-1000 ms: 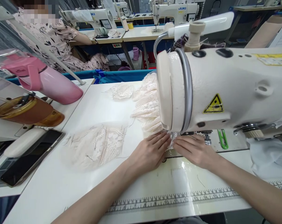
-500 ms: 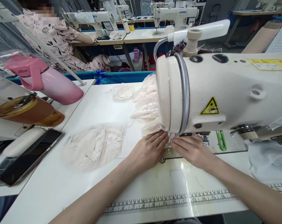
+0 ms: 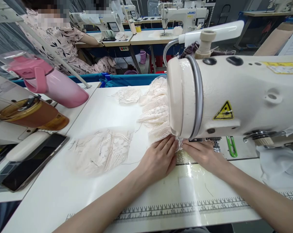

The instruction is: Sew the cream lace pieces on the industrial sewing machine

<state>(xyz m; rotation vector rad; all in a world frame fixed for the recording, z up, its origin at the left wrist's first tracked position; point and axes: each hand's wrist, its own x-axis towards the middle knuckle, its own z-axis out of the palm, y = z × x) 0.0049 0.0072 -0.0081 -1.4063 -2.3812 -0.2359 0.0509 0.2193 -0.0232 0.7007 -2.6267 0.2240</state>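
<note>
Cream lace fabric (image 3: 157, 111) lies in gathered ruffles beside and under the head of a white sewing machine (image 3: 243, 94). My left hand (image 3: 159, 158) rests flat on the front end of this lace, fingers stretched out close together. To its right, my right hand (image 3: 204, 155) reaches under the machine head with extended fingers, their tips at a narrow strip of lace (image 3: 179, 144) between the hands. The needle area is hidden by the machine head. A flat lace piece (image 3: 102, 150) lies left of my left hand, and a smaller lace piece (image 3: 128, 95) sits farther back.
A pink bottle (image 3: 56, 84), an amber cup (image 3: 34, 113) and a phone (image 3: 34, 161) are on the left. A green thread snipper (image 3: 231, 146) lies right of my right hand. A printed ruler (image 3: 175, 210) runs along the front edge. Another person (image 3: 56, 42) sits beyond the table.
The whole view has shifted slightly, so the machine and table appear a little farther right. Both hands stay at the lace in nearly the same pose.
</note>
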